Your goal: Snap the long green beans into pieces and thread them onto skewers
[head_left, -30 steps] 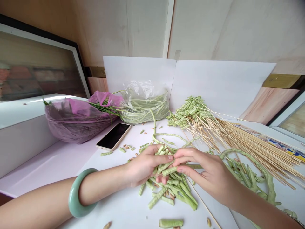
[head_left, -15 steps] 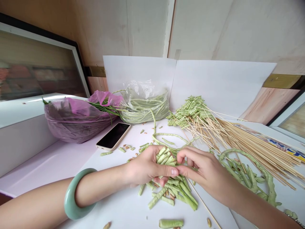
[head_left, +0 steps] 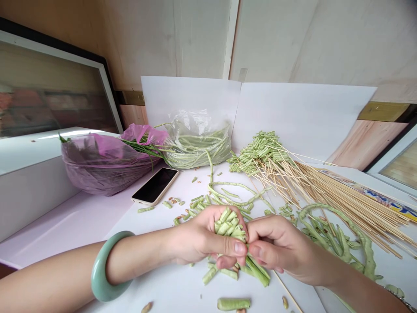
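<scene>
My left hand point(head_left: 205, 239) is shut around a bunch of cut yardlong bean pieces point(head_left: 228, 224), with a green jade bangle point(head_left: 106, 266) on its wrist. My right hand point(head_left: 276, 248) presses its pinched fingertips against the same bunch. More bean pieces point(head_left: 257, 270) stick out below both hands, and the hands hide most of that pile. A single cut piece point(head_left: 233, 304) lies near the bottom edge. Long whole beans point(head_left: 339, 237) curve across the table to my right, and thin strands point(head_left: 228, 191) lie beyond my hands.
A bundle of wooden skewers point(head_left: 342, 204) with beans threaded on their far ends point(head_left: 260, 150) lies at the back right. A phone point(head_left: 155, 186), a clear bag of beans point(head_left: 198, 148) and a purple bag point(head_left: 104, 163) stand back left. Loose seeds dot the white table point(head_left: 146, 261).
Both hands have moved lower and closer together. The bean pieces are now gathered tightly in my left hand, and my right fingertips have closed against them, covering more of the pile.
</scene>
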The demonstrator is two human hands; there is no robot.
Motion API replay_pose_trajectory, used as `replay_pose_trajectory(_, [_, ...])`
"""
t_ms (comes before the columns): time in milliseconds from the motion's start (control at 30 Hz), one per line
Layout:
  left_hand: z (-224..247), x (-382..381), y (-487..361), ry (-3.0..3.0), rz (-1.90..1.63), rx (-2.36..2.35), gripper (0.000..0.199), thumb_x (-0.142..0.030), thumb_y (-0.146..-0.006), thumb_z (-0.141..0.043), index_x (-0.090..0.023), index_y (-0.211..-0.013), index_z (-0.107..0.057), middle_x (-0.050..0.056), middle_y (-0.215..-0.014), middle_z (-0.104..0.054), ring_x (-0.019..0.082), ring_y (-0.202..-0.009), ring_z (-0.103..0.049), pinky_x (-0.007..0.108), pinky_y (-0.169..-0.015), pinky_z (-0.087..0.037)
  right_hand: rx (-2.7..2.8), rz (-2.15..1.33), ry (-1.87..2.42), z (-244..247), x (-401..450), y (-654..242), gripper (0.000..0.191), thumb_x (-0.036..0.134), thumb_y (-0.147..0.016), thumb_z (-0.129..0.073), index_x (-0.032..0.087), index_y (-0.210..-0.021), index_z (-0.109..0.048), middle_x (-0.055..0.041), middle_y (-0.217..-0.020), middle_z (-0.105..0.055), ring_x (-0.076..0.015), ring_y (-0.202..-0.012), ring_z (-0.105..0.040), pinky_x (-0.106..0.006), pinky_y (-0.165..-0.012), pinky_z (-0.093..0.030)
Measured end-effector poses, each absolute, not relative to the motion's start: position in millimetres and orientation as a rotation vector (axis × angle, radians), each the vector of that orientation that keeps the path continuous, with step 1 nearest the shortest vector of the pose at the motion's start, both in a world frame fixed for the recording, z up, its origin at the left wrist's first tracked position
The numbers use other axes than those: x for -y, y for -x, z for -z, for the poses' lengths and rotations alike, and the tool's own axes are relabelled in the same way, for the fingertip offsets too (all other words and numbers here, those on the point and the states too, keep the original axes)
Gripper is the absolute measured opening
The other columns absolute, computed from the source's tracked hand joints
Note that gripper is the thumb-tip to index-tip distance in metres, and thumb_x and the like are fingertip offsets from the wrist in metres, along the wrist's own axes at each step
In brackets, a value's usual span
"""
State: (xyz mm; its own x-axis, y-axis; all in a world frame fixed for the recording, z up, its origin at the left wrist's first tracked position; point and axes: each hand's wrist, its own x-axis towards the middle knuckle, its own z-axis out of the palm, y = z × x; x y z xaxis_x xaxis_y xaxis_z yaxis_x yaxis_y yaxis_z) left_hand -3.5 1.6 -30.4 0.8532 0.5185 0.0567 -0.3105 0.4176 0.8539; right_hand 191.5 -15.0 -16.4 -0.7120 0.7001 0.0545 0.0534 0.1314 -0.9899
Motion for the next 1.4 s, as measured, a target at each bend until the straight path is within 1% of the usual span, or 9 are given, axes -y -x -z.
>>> replay_pose_trajectory(233, [29.7,-4.4,6.3,-1.071,-0.388,-0.176,0.031,-0.025,-0.064,-0.084,-0.013,-0.076,-0.057,-0.001,-0.06,-0.062,0.005,-0.043,-0.048,0.015,-0.037,-0.035,1.844,-1.843,0.649,24.2,16.8,-189.3,0.041,0.049,-0.082,-0.064,0.017,-0.06,-0.051,0.0063,-0.049,-0.042,-0.0045,-0.039,-0.032,-0.019,-0.037,-0.025])
replay_pose_trajectory(400, [15.7,2.7,12.6,-1.195,-0.199,-0.18,0.033,-0.027,-0.063,-0.084,-0.013,-0.08,-0.06,-0.001,-0.064,-0.06,0.007,-0.049,-0.051,0.018,-0.042,-0.04,1.829,-1.737,0.657,17.2,15.4,-193.9,0.047,0.056,-0.082,-0.062,0.018,-0.059,-0.048,0.0083,-0.045,-0.04,-0.0041,-0.035,-0.03,-0.019,-0.036,-0.025])
replay_pose_trajectory(500, [16.8,-0.4,11.3,-1.08,-0.337,-0.192,0.029,-0.03,-0.07,-0.08,-0.014,-0.082,-0.058,0.0,-0.061,-0.061,0.006,-0.043,-0.048,0.017,-0.038,-0.036,1.828,-1.553,0.764,12.0,10.8,-198.0,0.044,0.055,-0.091,-0.054,0.017,-0.068,-0.052,0.0058,-0.052,-0.048,-0.0044,-0.035,-0.038,-0.02,-0.039,-0.026])
replay_pose_trajectory(600, [21.2,-9.0,7.8,-0.954,-0.562,-0.275,0.024,-0.026,-0.073,-0.076,-0.015,-0.079,-0.056,-0.001,-0.06,-0.06,0.004,-0.038,-0.045,0.014,-0.035,-0.027,1.798,-1.375,0.885,12.1,5.8,-200.1,0.042,0.054,-0.094,-0.048,0.016,-0.079,-0.058,0.0036,-0.064,-0.052,-0.0029,-0.036,-0.033,-0.021,-0.038,-0.02])
replay_pose_trajectory(700, [22.3,-15.5,5.3,-0.897,-0.674,-0.403,0.018,-0.024,-0.076,-0.071,-0.012,-0.075,-0.057,0.0,-0.06,-0.059,0.004,-0.038,-0.047,0.014,-0.034,-0.023,1.84,-1.177,1.003,14.2,3.7,-200.6,0.037,0.045,-0.099,-0.043,0.017,-0.094,-0.066,0.0013,-0.074,-0.051,-0.0065,-0.046,-0.036,-0.024,-0.045,-0.031])
replay_pose_trajectory(833, [22.4,-18.1,4.0,-0.902,-0.738,-0.537,0.02,-0.025,-0.081,-0.062,-0.009,-0.07,-0.059,0.002,-0.052,-0.057,0.006,-0.039,-0.049,0.014,-0.035,-0.029,2.011,-0.936,1.079,15.8,4.5,-200.5,0.032,0.022,-0.094,-0.044,0.027,-0.117,-0.065,-0.0023,-0.097,-0.051,-0.0119,-0.066,-0.049,-0.028,-0.063,-0.045])
replay_pose_trajectory(967, [25.3,-18.9,2.8,-0.892,-0.825,-0.627,0.019,-0.023,-0.084,-0.058,-0.01,-0.071,-0.058,0.002,-0.052,-0.058,0.007,-0.041,-0.053,0.014,-0.039,-0.038,1.972,-0.911,1.055,18.4,5.1,-199.2,0.043,0.016,-0.089,-0.049,0.03,-0.129,-0.055,-0.0005,-0.093,-0.053,-0.0138,-0.078,-0.056,-0.028,-0.07,-0.049])
replay_pose_trajectory(1200, [26.1,-14.4,-0.6,-0.945,-0.857,-0.687,0.017,-0.024,-0.076,-0.068,-0.013,-0.08,-0.056,-0.002,-0.06,-0.059,0.008,-0.039,-0.053,0.016,-0.034,-0.039,1.936,-1.09,0.998,18.3,9.9,-192.0,0.027,0.017,-0.086,-0.054,0.024,-0.111,-0.051,-0.0017,-0.09,-0.064,-0.016,-0.075,-0.068,-0.032,-0.07,-0.056])
replay_pose_trajectory(1400, [26.2,-9.0,-0.6,-1.075,-0.748,-0.658,0.034,-0.034,-0.072,-0.075,-0.017,-0.087,-0.05,-0.004,-0.063,-0.059,0.009,-0.041,-0.056,0.016,-0.034,-0.039,1.903,-1.034,1.09,19.3,10.8,-188.7,0.021,0.018,-0.08,-0.063,0.026,-0.094,-0.049,0.0027,-0.091,-0.055,-0.0141,-0.075,-0.067,-0.026,-0.062,-0.053])
